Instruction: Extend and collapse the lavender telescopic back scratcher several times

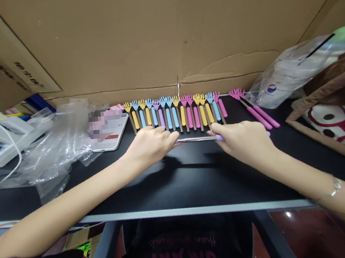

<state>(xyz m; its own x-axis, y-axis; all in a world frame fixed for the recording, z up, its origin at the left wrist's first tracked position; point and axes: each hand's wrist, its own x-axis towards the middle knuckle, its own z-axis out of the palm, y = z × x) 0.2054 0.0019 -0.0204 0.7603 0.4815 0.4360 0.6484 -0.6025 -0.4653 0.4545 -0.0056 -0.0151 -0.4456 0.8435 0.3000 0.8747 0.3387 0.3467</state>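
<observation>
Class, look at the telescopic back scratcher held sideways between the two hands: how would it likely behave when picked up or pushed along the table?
The back scratcher looks stiff: its metal rod stays straight between the left hand and right hand. It is probably light, being thin. Its round rod and purple handle may roll on the smooth black table.

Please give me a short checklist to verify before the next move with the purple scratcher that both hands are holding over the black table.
1. Both hands grip the purple scratcher: left hand at one end, right hand on the purple handle. Ok.
2. Metal rod visible between the hands, level. Ok.
3. Rod fully pulled out or pushed in: cannot tell.
4. Row of scratchers lies tidy, side by side. Ok.
5. Two pink scratchers lie apart, right of the row. Ok.
6. Bare black table in front of the hands. Ok.
</observation>
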